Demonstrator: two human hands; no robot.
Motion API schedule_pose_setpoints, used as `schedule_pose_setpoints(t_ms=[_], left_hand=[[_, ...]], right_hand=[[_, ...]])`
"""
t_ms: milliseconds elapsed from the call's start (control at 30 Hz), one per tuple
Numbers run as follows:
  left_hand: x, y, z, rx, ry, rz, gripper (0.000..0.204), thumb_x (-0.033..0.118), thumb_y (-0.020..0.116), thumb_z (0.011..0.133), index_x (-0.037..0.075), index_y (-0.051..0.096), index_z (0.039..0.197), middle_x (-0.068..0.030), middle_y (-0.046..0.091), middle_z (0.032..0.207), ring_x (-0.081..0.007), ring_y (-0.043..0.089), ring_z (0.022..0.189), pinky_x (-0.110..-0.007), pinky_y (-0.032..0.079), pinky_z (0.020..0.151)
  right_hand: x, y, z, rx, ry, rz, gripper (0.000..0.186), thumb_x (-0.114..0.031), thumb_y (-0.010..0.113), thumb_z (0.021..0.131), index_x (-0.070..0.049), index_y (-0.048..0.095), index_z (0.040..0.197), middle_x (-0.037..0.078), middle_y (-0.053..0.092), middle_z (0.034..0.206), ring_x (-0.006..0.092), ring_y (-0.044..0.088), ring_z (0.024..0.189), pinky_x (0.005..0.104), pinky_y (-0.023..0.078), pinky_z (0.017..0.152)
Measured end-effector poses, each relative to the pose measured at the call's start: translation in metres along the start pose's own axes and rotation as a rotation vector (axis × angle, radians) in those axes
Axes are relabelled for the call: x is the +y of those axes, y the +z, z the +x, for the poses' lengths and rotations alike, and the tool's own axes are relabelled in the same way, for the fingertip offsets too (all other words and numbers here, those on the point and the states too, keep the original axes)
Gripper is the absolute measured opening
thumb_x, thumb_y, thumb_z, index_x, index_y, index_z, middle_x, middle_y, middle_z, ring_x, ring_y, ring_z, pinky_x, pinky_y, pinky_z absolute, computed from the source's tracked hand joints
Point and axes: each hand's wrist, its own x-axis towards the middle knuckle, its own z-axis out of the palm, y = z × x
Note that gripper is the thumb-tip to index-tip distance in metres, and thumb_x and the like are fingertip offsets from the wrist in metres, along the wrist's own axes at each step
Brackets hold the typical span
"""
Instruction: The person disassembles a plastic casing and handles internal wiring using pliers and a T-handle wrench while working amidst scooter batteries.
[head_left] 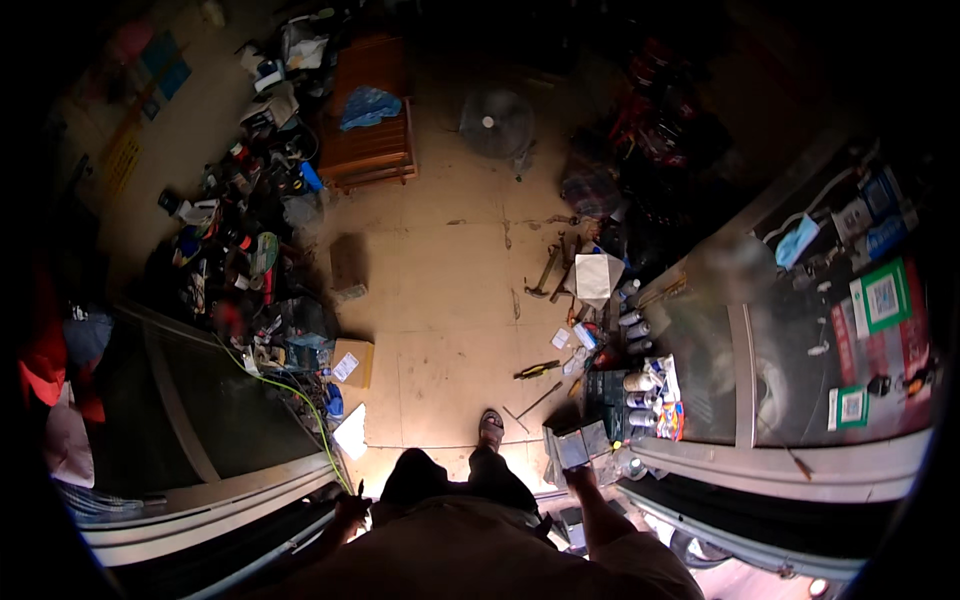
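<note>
Left hand (350, 507) clasped around a slim, dark, stick-like object (360, 489), long axis pointing forward; right hand (578, 479) meets a grey, box-shaped block (574, 449), grip unclear.

Left hand (350, 507) and right hand (578, 478) wide apart, the right slightly farther forward.

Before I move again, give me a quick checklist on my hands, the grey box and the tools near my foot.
1. Right hand at the grey box: ok, at its near edge.
2. Right hand's grip firm: cannot tell, too dark.
3. Left hand free: cannot tell, something thin and dark shows there.
4. Floor right of the foot free of tools: not ok, a T-bar lies close by.
5. Pliers apart from the box: ok, on the floor beyond it.
</note>
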Motion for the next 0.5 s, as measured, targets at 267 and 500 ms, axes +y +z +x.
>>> schedule_pose_setpoints(t_ms=[267,500], left_hand=[[-0.025,-0.146,0.11,0.067,-0.274,-0.347,0.023,0.029,0.056,0.097,0.015,0.075,0.1,-0.013,0.073,0.091,-0.0351,0.073,0.087,-0.048,0.058,0.072],[-0.12,-0.193,0.269,0.458,-0.465,-0.815,0.021,0.025,0.061,0.096,0.007,0.07,0.091,-0.0122,0.068,0.086,-0.027,0.071,0.078,-0.041,0.058,0.058]], right_hand=[[-0.203,-0.229,0.248,0.158,-0.091,0.879,0.02,-0.022,0.065,0.093,-0.003,0.073,0.093,0.004,0.068,0.074,0.0129,0.063,0.058,0.0273,0.051,0.054],[-0.428,-0.26,0.315,-0.119,-0.029,0.679,0.023,-0.023,0.064,0.093,-0.002,0.073,0.095,0.01,0.07,0.075,0.0207,0.069,0.062,0.0354,0.058,0.056]])
